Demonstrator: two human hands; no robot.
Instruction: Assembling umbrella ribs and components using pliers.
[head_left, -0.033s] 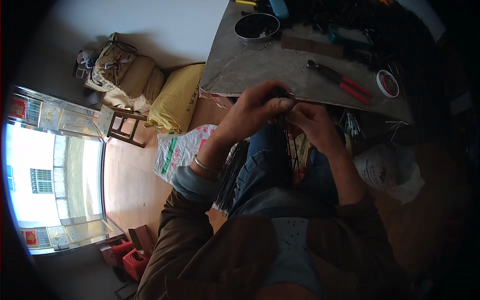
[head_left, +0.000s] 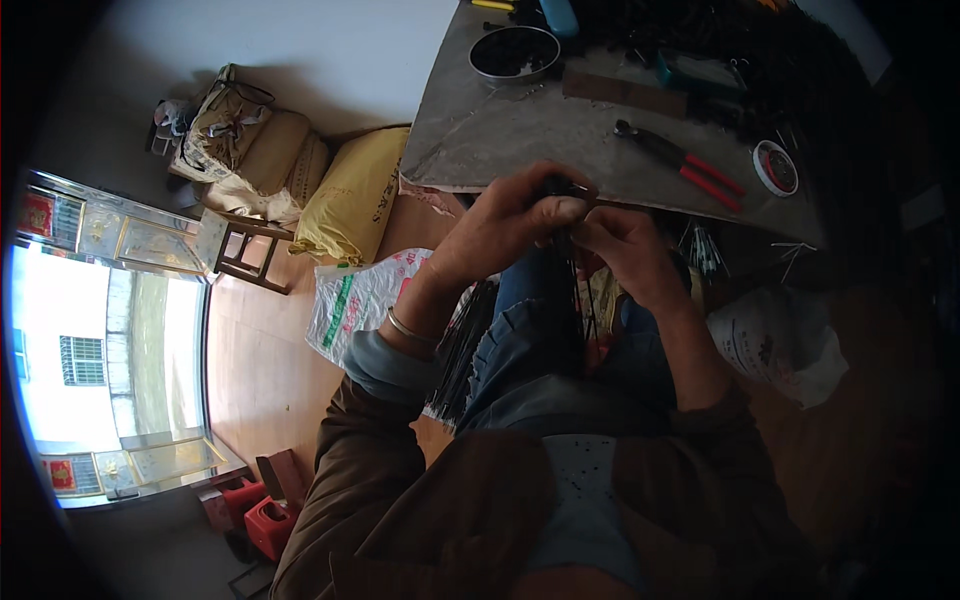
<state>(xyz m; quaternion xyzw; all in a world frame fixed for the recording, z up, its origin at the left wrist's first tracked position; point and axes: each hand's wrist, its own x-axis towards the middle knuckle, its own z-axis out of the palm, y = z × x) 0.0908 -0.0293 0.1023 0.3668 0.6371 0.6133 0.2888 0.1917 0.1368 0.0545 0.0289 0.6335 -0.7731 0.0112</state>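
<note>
Almost nothing is changed from the earlier picture: only a slight shift is seen at the left hand (head_left: 505, 225), so the same fine step is judged to be still under way. A small dark piece (head_left: 562, 187) is gripped in that curled hand, by the near edge of the counter (head_left: 480, 140), its tip pointed rightward. The right hand's (head_left: 635, 255) thumb and forefinger are pressed together; what is pinched cannot be told. Thin dark strands (head_left: 577, 295) are seen below, long axis directed toward the body

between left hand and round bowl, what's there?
Head view: a stretch of gray tabletop lies between the left hand and the round bowl.
</note>
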